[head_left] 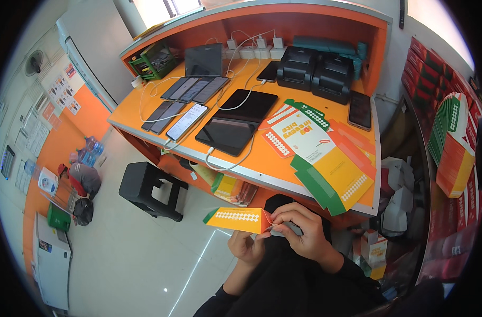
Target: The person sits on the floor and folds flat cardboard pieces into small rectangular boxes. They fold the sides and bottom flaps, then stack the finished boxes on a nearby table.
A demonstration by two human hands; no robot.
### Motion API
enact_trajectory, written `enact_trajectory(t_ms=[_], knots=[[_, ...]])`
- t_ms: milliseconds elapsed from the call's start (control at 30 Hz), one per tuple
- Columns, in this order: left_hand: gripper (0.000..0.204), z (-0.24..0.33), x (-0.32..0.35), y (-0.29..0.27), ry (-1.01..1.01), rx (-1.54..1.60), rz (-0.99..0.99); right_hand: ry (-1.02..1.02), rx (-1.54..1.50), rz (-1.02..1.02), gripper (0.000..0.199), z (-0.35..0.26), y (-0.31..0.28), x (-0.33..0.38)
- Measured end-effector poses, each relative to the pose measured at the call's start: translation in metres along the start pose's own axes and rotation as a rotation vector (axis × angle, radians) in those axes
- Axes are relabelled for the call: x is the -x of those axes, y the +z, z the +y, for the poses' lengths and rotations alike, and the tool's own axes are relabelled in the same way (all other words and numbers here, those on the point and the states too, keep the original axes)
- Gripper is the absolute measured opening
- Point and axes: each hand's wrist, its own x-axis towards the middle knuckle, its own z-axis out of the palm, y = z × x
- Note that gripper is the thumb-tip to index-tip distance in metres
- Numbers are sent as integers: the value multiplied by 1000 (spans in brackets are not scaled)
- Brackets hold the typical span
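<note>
A partly folded cardboard box (235,217), yellow with a white checked strip, a green end and an orange end, is held above my lap. My left hand (247,246) grips it from below near the orange end, fingers curled against its underside. My right hand (302,230) pinches the flaps at that orange end, thumb and fingers closed on the edge. On the orange counter (283,174) ahead lie flat, unfolded cardboard boxes (309,138) in white, yellow, green and orange, overlapping one another. One yellow and green blank (340,182) juts over the counter's front edge.
Tablets (225,136), several phones (187,121) and charging cables spread across the counter, with two black printers (314,71) behind. A black stool (148,190) stands left. Stacked folded boxes (455,142) fill the right side. Another person (85,179) bends down at far left.
</note>
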Motion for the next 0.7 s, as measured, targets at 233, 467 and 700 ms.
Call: enact_trajectory(t_ms=[233,467,700], knots=[[28,-4,-3,-2,32,11,-146,45,-74,80,16,11,-4,10],[28,-3,-4,-5,64,-72,-201,72,-4,105,16,1,-4,7],[23,-12,-5,-6,-31,76,-245,117,-8,119,12,4,-7,5]])
